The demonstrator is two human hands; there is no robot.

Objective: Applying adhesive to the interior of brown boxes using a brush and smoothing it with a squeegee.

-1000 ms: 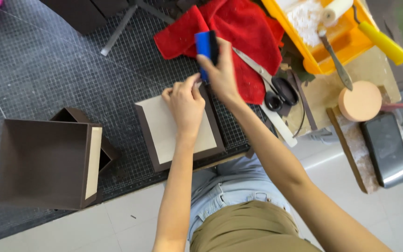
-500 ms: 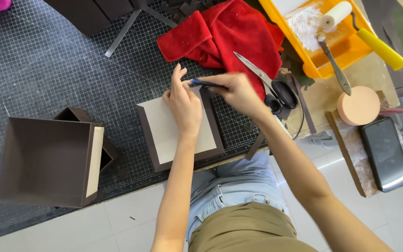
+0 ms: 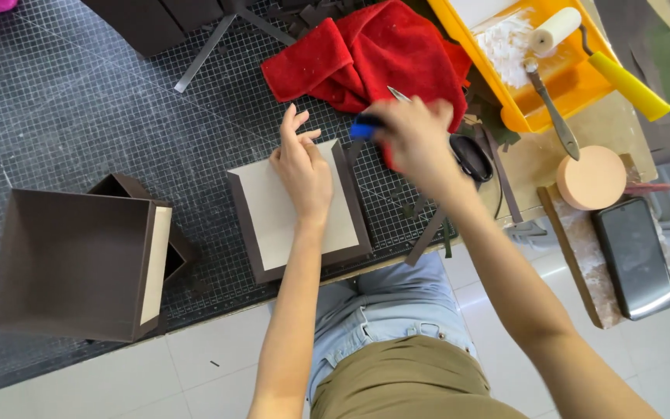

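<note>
the left hand (image 3: 302, 167) lies flat, fingers spread, pressing a shallow brown box lid (image 3: 298, 208) on the gridded surface (image 3: 71, 116). at its 2 o'clock the right hand (image 3: 412, 140), blurred, has its grip clamped on a small blue tool (image 3: 364, 126). at 12 o'clock lies a red cloth (image 3: 366, 54); at 9 o'clock an open brown box (image 3: 71, 264).

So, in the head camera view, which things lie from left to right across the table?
Open brown box → flat brown lid under left hand → right hand holding blue tool → round peach block → dark phone.
</note>
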